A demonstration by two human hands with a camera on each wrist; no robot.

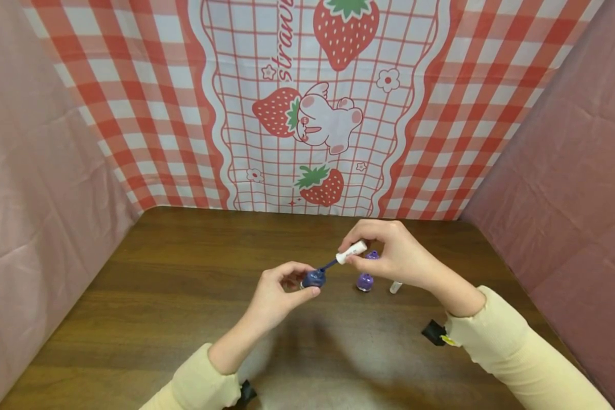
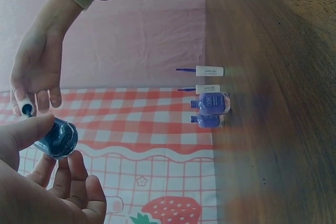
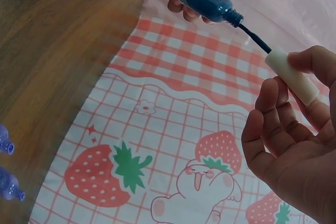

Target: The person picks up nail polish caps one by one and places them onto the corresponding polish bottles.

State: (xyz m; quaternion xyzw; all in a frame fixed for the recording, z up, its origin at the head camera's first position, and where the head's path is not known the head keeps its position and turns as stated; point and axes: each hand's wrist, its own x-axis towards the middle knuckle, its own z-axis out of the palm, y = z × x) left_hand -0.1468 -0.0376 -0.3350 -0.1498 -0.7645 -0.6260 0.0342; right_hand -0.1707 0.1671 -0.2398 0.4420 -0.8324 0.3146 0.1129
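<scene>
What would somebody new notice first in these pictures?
Probably the strawberry cloth, hanging bright red and white behind the table. Next, perhaps, the blue bottle in the left hand, with the right hand holding the white cap, its brush at the bottle's mouth.

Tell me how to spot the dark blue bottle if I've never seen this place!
Start at the big strawberry-print cloth, then look down to the brown wooden table in front of it. Over the table, the person's left grip holds a little bottle. It's dark blue, with a white-handled brush at its mouth, while the two other bottles are purple and on the table.
</scene>
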